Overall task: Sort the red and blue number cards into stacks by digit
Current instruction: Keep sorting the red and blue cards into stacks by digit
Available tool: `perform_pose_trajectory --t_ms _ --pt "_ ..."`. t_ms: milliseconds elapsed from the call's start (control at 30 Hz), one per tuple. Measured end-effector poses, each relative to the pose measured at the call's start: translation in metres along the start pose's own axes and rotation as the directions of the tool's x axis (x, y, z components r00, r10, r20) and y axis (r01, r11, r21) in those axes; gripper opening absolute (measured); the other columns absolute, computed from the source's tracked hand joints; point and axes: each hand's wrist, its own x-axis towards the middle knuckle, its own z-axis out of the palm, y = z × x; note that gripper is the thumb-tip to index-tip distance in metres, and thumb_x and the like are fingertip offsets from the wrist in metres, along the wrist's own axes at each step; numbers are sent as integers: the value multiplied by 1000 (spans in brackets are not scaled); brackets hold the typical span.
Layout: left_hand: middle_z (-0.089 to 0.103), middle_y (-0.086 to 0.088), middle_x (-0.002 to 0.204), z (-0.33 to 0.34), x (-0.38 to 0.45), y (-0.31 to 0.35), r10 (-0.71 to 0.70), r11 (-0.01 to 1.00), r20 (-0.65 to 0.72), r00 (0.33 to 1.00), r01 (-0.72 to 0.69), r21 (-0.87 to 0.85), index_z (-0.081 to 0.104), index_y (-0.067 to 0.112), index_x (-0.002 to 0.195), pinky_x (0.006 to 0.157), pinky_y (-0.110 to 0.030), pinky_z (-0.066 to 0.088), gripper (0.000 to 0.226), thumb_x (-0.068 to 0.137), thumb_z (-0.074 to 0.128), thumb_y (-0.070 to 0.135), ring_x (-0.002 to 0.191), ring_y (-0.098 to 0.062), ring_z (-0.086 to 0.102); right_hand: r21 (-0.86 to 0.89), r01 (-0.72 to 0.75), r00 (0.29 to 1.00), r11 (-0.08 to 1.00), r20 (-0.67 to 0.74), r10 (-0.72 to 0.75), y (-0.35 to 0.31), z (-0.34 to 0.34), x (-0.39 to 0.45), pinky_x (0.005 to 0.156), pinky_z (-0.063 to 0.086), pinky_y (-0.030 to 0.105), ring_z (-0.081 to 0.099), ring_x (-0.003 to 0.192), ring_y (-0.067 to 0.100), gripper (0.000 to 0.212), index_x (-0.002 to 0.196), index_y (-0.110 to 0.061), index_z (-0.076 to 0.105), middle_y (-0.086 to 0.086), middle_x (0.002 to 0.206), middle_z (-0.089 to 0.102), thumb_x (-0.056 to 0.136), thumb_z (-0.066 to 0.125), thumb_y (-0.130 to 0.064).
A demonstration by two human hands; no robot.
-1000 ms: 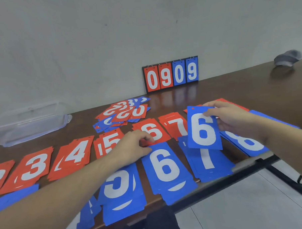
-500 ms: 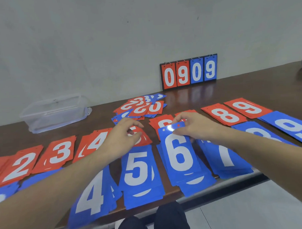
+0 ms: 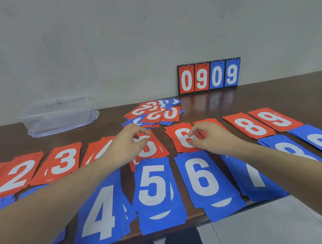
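Both grips are hanging loose right now. I am looking at my left hand (image 3: 127, 141), and its fingers are curling a little over the red 5 stack (image 3: 150, 150), with nothing held between them. My right hand (image 3: 210, 138) is doing the same over the red 6 stack (image 3: 185, 139). Its fingertips are touching the top card or floating just above it, and I cannot tell which.

Just below my left hand the blue 5 stack (image 3: 156, 192) is lying on the surface (image 3: 110, 120). Just below my right hand the blue 6 stack (image 3: 205, 186) is sitting with its bottom edge poking past the edge of the surface. Out to the right of my right hand the red 8 stack (image 3: 249, 127) and red 9 stack (image 3: 274, 119) are waiting. Out to the left of my left hand the red 3 stack (image 3: 63, 163) and red 2 stack (image 3: 18, 174) are lying in a row.

Ahead of both hands the mixed pile (image 3: 154, 113) is waiting, red and blue cards all jumbled up. I think that is where the next card is coming from.

To do this step well, I am thinking I should reach forward past the red stacks and pinch only one card by its edge. I should read the number before moving it. I should lift it high, so I am not bumping the neat stacks under my wrists.
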Motion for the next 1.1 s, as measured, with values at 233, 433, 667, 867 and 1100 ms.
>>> perform_pose_trajectory --t_ms 233,433,667,867,1100 --pt "54 16 103 -3 40 -27 -48 998 12 999 48 27 63 34 100 77 -26 51 14 96 63 20 98 -9 56 28 -44 999 999 -29 45 -4 6 37 71 39 16 54 100 7 6 94 -35 62 -13 105 57 94 66 -30" --pt "52 11 116 -9 79 -56 -78 995 15 997 77 70 63 32 106 67 -13 38 17 97 60 17 101 -7 51 66 -50 997 997 -61 54 -2 10 78 73 42 16 58 105 7 10 90 -34 62 -11 111 64 95 63 -26" --pt "56 6 114 -7 117 -88 -88 993 0 996 88 81 63 31 106 81 -21 38 20 95 62 14 107 -11 53 92 -59 993 994 -97 68 4 23 125 71 52 19 62 100 8 11 93 -35 61 -14 104 65 96 62 -25" --pt "53 8 142 -2 152 -103 -42 981 67 997 28 194 53 29 138 109 -42 40 38 100 57 30 130 -18 49 117 -55 995 992 -71 63 9 34 159 81 46 17 58 109 5 16 109 -31 60 -17 108 64 96 60 -23" --pt "49 6 151 11 174 -112 -90 965 112 990 59 255 42 35 148 113 -38 36 48 102 46 48 138 -21 45 -66 36 999 997 -5 -36 5 50 194 98 39 20 50 129 10 41 140 -25 55 -8 140 57 99 56 -28"
